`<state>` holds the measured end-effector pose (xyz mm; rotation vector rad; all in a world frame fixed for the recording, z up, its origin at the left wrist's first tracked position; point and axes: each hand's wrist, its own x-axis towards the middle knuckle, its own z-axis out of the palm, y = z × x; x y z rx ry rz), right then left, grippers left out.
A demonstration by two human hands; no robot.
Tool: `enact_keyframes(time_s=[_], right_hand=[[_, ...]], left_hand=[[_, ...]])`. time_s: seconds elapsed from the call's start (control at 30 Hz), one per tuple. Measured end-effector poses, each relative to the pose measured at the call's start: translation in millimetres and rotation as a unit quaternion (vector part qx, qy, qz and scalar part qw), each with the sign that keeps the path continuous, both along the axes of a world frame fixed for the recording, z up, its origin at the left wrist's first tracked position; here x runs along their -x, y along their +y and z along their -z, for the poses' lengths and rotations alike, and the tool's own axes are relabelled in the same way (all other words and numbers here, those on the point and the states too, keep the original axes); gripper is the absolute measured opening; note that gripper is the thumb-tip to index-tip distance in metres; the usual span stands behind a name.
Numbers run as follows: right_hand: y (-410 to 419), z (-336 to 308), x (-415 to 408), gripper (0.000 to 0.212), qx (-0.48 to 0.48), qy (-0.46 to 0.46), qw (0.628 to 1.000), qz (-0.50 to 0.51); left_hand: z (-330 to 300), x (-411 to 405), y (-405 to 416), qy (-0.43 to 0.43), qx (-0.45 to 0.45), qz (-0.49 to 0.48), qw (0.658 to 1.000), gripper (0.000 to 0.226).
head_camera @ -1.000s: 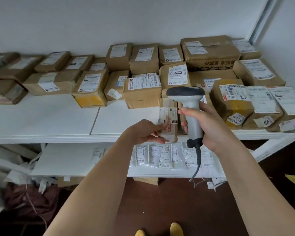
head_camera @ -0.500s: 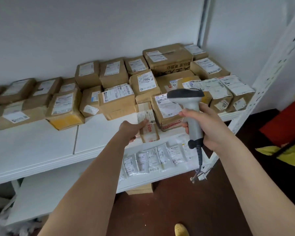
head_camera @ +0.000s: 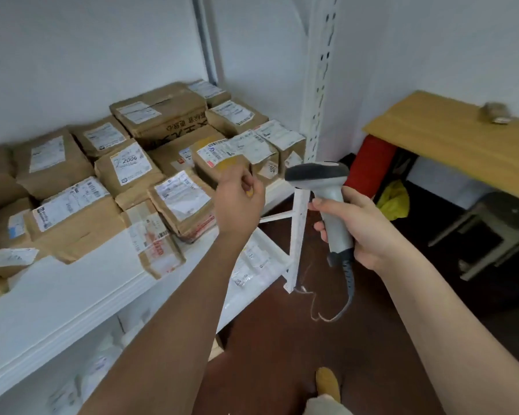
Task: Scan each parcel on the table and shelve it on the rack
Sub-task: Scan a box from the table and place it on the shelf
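My right hand (head_camera: 357, 226) grips the handle of a grey barcode scanner (head_camera: 318, 175), its head pointing left and its cable hanging down. My left hand (head_camera: 237, 202) hovers above the front edge of the white rack shelf (head_camera: 57, 292), fingers loosely curled and holding nothing. A narrow brown parcel with a taped label (head_camera: 153, 238) lies on the shelf just left of that hand, apart from it. Many labelled brown parcels (head_camera: 72, 211) fill the shelf behind it. A small brown parcel (head_camera: 495, 113) sits on the wooden table (head_camera: 450, 139) at the right.
The rack's white perforated upright (head_camera: 318, 85) stands between shelf and table. Small bagged parcels (head_camera: 252, 265) lie on the lower shelf. Under the table are a red object (head_camera: 369, 163), a yellow bag (head_camera: 394, 199) and a dark stool (head_camera: 504, 223). The floor is dark brown.
My left hand let go of the narrow parcel, which now lies on the shelf, and drew back to the right. My view swung right, bringing the wooden table into sight.
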<state>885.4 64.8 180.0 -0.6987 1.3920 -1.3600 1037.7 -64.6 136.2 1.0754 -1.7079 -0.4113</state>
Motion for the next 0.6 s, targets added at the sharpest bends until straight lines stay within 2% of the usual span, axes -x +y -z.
enact_keyframes(time_s=[0.1,0.23,0.5,0.6], right_hand=[[6.4,-1.6,44.2,0.027,0.007,-0.014,0.998,0.055],[11.7,6.2,115.7,0.028,0.017,-0.026,0.994,0.109],[12.7,13.9,317.8,0.028,0.002,-0.025,0.976,0.215],[15.3,9.3,392.8,0.028,0.012,-0.016,0.967,0.256]], left_hand=[[0.4,56.9,-5.8,-0.031,0.014,0.052,0.998,0.021],[5.8,142.7,-25.1,-0.031,-0.007,0.101,0.994,0.021],[21.8,380.7,-49.9,-0.039,-0.059,0.222,0.972,0.03],[20.0,465.6,-54.4,-0.048,-0.073,0.257,0.962,0.022]])
